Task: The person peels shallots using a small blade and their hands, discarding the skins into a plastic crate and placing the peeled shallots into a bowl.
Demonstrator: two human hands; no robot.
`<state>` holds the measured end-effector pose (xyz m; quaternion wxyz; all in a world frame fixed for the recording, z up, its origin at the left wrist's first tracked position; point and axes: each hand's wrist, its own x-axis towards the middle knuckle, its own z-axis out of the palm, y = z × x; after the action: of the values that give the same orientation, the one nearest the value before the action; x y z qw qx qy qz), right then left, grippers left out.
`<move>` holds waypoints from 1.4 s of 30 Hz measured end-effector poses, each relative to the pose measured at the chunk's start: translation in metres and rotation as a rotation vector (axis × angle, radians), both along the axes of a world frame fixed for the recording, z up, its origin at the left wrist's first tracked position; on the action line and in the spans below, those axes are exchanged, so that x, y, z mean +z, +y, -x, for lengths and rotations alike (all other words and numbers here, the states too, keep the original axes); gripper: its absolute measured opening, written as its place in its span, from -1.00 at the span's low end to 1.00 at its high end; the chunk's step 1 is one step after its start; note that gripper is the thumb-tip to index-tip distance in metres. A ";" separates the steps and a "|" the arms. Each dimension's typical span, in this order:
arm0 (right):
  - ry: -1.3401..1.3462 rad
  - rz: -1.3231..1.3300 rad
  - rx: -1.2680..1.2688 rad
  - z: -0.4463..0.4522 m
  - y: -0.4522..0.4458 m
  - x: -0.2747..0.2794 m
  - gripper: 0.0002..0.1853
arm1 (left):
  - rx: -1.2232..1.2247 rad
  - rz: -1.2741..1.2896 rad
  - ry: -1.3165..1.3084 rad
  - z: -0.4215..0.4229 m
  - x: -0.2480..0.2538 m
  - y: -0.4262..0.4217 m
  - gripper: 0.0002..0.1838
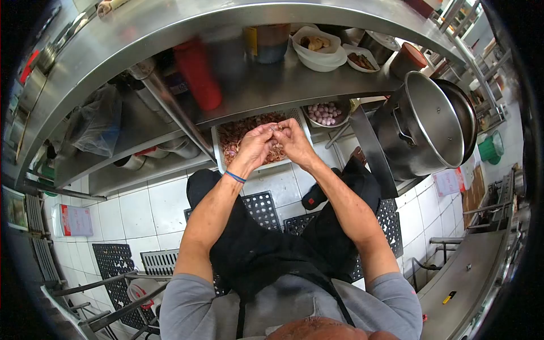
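Observation:
My left hand [256, 146] and my right hand [293, 143] meet over a white tray [215, 146]. Their fingertips are pinched together around a small shallot, mostly hidden by the fingers. Reddish-brown shallots and loose papery skins [233, 131] fill the tray below. Just right of the tray, a metal bowl [346, 117] holds many peeled, pinkish-white shallots [324, 113]. A blue band circles my left wrist.
Above the tray runs a steel shelf [249, 90] bearing a red cylindrical container [198, 73], white bowls [320, 59] and a tub [267, 44]. Large steel pots [422, 127] stand at right. Black perforated mats [262, 209] lie on white floor tiles. A metal post [170, 105] rises left of the tray.

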<state>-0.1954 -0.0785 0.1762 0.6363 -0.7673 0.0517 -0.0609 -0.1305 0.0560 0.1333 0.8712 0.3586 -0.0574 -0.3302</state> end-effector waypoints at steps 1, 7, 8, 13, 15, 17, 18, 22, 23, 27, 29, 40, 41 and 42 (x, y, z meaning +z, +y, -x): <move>-0.006 0.001 0.012 0.000 0.000 -0.001 -0.78 | -0.001 0.005 0.002 -0.001 -0.002 -0.001 -0.80; -0.029 0.014 0.051 0.003 -0.003 0.002 -0.82 | 0.003 -0.002 0.001 0.003 0.007 0.000 -0.80; -0.028 0.016 0.056 0.004 -0.004 0.005 -0.82 | 0.005 -0.012 0.007 0.003 0.008 0.001 -0.80; -0.109 0.041 0.066 0.002 -0.009 -0.006 -0.78 | -0.046 0.009 0.024 0.002 0.015 0.006 -0.80; -0.084 0.054 0.100 0.005 -0.012 0.001 -0.76 | -0.104 0.035 0.049 -0.005 0.012 0.010 -0.80; -0.065 -0.014 0.125 0.008 -0.012 0.006 -0.75 | -0.089 -0.010 -0.006 -0.005 0.011 0.011 -0.79; -0.058 -0.047 0.136 0.009 -0.012 0.010 -0.74 | -0.082 -0.033 -0.034 -0.004 0.014 0.011 -0.79; -0.026 -0.066 0.139 0.017 -0.008 0.024 -0.73 | -0.038 -0.010 -0.032 0.003 0.019 0.008 -0.79; -0.029 -0.069 0.148 0.017 -0.009 0.026 -0.73 | -0.043 0.001 -0.023 0.002 0.019 0.007 -0.79; -0.021 -0.015 0.162 0.016 -0.012 0.021 -0.73 | -0.048 -0.019 -0.017 0.001 0.020 0.009 -0.80; -0.008 0.028 0.175 0.017 -0.014 0.021 -0.71 | -0.032 -0.042 -0.058 0.002 0.020 0.008 -0.81; 0.060 -0.155 0.073 0.013 -0.007 0.018 -0.83 | 0.094 -0.099 -0.263 0.010 0.016 -0.004 -0.80; 0.076 -0.185 0.050 0.011 -0.005 0.016 -0.84 | 0.129 -0.111 -0.280 0.010 0.010 -0.007 -0.79; 0.093 -0.215 0.027 0.011 -0.004 0.015 -0.85 | 0.163 -0.123 -0.297 0.012 0.009 -0.010 -0.79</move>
<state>-0.2061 -0.0829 0.1911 0.7125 -0.6973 0.0771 -0.0110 -0.1420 0.0464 0.1419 0.8536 0.4594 -0.1357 -0.2048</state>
